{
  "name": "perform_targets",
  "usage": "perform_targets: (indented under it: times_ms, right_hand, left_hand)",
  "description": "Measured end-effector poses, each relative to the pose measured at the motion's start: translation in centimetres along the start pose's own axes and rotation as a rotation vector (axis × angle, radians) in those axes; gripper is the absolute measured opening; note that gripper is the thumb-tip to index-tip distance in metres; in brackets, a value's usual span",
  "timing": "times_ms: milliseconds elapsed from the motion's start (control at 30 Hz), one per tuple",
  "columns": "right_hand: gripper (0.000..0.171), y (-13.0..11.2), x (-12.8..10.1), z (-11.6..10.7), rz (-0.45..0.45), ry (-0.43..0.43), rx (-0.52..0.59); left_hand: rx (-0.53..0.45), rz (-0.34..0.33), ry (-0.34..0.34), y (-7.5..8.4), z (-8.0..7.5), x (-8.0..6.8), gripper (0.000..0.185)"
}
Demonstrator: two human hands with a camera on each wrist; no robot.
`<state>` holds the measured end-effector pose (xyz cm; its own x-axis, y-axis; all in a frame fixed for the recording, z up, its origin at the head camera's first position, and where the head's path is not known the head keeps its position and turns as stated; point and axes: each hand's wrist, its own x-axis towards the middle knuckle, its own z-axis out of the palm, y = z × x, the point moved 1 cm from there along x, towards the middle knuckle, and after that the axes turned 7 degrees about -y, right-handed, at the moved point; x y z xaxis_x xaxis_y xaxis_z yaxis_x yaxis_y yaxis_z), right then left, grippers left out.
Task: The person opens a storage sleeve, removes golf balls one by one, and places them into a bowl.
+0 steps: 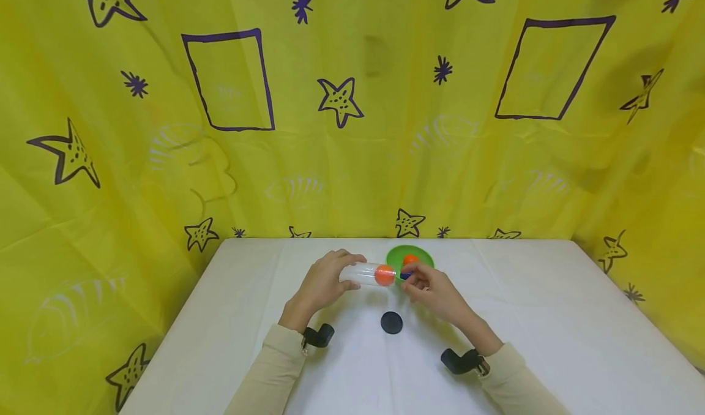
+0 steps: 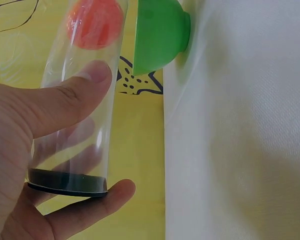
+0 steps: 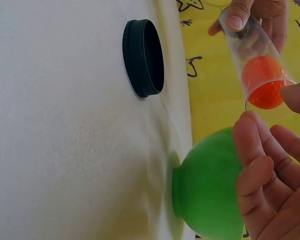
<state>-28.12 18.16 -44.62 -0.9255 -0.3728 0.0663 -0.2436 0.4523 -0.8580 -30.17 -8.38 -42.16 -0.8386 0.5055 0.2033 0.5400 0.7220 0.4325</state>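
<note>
My left hand point(image 1: 324, 282) grips a clear plastic tube point(image 1: 360, 273), held on its side above the table. A black cap point(image 2: 67, 181) closes the end by the left palm. Inside, close to the uncapped end, sits an orange ball point(image 3: 262, 80). My right hand point(image 1: 437, 294) is at that open mouth, thumb and fingertips right at the rim with the fingers loosely bent and nothing held between them. Just behind stands a green bowl point(image 1: 393, 257) with another orange ball point(image 1: 410, 259) and something dark blue point(image 1: 406, 275) in it, partly hidden by the right hand.
A round black lid point(image 1: 391, 322) lies on the white-covered table point(image 1: 264, 317) between the forearms. Behind the table hangs a yellow curtain point(image 1: 380, 158) with star drawings. Each wrist wears a black camera mount point(image 1: 461, 362).
</note>
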Motion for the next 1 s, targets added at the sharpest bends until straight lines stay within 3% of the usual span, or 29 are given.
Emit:
perform_targets:
  times_ms: [433,1000]
  right_hand:
    - [0.041,0.18,0.03,0.5,-0.001,-0.046,0.057]
    - [0.048,0.5,0.05,0.16,0.06,-0.038,0.08]
  left_hand:
    - [0.022,0.03,0.009,0.01,-0.1,0.0,0.049]
    - [0.033,0.037,0.026,-0.18,-0.25,-0.02,0.049]
